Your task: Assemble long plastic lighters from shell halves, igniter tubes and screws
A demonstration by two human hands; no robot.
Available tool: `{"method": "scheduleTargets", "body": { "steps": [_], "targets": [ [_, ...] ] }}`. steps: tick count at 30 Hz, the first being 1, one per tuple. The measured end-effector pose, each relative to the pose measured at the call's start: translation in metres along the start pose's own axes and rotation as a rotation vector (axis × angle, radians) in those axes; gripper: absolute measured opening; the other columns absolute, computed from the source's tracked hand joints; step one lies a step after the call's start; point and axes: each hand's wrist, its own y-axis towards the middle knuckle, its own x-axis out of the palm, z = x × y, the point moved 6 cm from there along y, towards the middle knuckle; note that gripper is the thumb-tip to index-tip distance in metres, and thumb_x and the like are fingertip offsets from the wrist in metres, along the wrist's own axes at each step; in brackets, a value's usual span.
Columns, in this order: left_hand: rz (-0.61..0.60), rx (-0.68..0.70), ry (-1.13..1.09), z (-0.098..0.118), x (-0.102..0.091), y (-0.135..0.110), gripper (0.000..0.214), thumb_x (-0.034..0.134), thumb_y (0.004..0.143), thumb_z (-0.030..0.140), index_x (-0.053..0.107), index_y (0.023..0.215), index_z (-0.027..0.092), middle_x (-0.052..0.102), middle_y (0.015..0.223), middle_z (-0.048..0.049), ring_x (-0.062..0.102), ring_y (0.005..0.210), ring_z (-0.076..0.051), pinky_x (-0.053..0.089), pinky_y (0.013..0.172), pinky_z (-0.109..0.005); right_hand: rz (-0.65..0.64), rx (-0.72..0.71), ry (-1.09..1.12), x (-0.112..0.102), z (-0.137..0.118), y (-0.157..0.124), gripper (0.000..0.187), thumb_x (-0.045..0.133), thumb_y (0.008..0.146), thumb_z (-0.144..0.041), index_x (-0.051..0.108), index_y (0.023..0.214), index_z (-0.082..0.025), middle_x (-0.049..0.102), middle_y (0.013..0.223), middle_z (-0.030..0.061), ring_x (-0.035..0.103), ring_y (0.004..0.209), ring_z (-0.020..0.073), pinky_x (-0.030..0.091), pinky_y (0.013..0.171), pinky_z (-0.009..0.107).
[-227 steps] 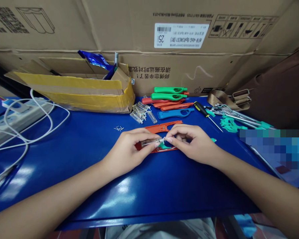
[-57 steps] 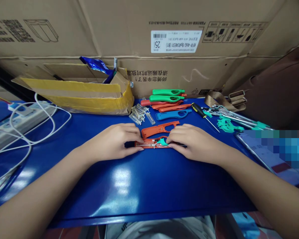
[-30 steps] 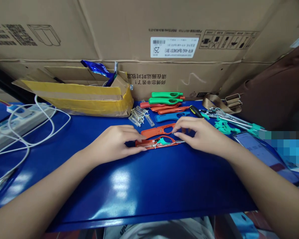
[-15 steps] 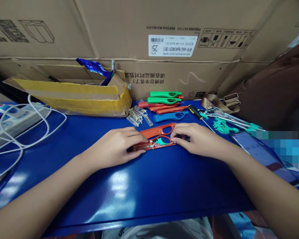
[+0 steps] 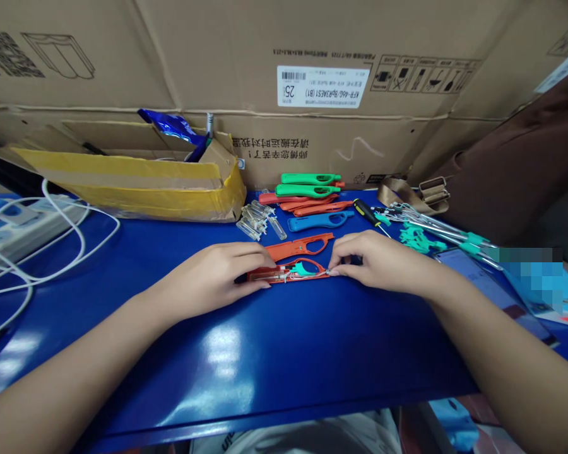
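My left hand [image 5: 227, 272] is closed around the left end of an open orange lighter casing half [image 5: 291, 280], thumb in front and fingers behind. Inside that half lie a clear fuel tank [image 5: 269, 276], a green trigger [image 5: 303, 269] and thin white wires. At the casing's right tip, my right hand [image 5: 366, 261] pinches a small grey piece by the ends of the wires, between thumb and forefinger. Fingers partly hide this piece. A matching orange casing half [image 5: 303, 246] lies just behind, its left end partly covered by my left hand.
Behind lie clear fuel tanks [image 5: 258, 219], a blue casing [image 5: 319, 221], green casings [image 5: 307, 190] and more orange ones. Rightward are a screwdriver [image 5: 366, 212], metal rods with wires [image 5: 447, 233], green triggers [image 5: 419, 238] and a phone [image 5: 492, 293]. A cardboard box [image 5: 137, 195] and power strip [image 5: 38, 230] stand left.
My left hand has slid slightly left along the casing, showing more of the back half. The right fingers have drawn back a little at the tip. The whole view has shifted slightly.
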Motion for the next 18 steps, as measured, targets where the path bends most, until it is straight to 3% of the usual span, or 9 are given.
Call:
{"method": "scheduleTargets", "body": {
  "steps": [6, 10, 16, 18],
  "targets": [
    [0.006, -0.007, -0.020, -0.002, 0.001, 0.000, 0.019, 0.065, 0.098, 0.027, 0.071, 0.115, 0.020, 0.075, 0.103, -0.0043, 0.070, 0.092, -0.018, 0.054, 0.082, -0.029, 0.004, -0.096, -0.226, 0.002, -0.012, -0.003, 0.015, 0.065, 0.092, -0.015, 0.072, 0.078, -0.018, 0.074, 0.085, 0.0051, 0.065, 0.085, 0.0219, 0.045, 0.077, 0.033],
    [0.004, -0.017, -0.060, -0.004, 0.001, 0.000, 0.019, 0.065, 0.098, 0.026, 0.071, 0.115, 0.021, 0.075, 0.102, -0.0035, 0.069, 0.092, -0.017, 0.053, 0.082, -0.028, 0.007, -0.132, -0.168, -0.001, -0.011, -0.005, 0.013, 0.065, 0.093, -0.018, 0.075, 0.085, -0.021, 0.075, 0.088, 0.0031, 0.068, 0.086, 0.0208, 0.047, 0.078, 0.032],
    [0.010, -0.047, -0.083, -0.001, 0.009, 0.001, 0.020, 0.065, 0.098, 0.026, 0.071, 0.116, 0.022, 0.075, 0.105, -0.0034, 0.069, 0.096, -0.018, 0.053, 0.086, -0.030, 0.283, -0.122, -0.170, -0.015, -0.003, -0.003, 0.019, 0.054, 0.101, -0.024, 0.072, 0.107, -0.021, 0.072, 0.112, 0.0079, 0.066, 0.106, 0.0243, 0.050, 0.092, 0.037],
    [0.027, -0.038, -0.087, 0.002, 0.011, 0.001, 0.020, 0.065, 0.098, 0.027, 0.071, 0.116, 0.021, 0.075, 0.107, -0.0035, 0.068, 0.099, -0.018, 0.053, 0.088, -0.030, 0.291, -0.105, -0.259, -0.011, 0.001, 0.000, 0.019, 0.056, 0.099, -0.022, 0.071, 0.110, -0.020, 0.070, 0.116, 0.0101, 0.064, 0.110, 0.0281, 0.050, 0.093, 0.042]
  ]
}}
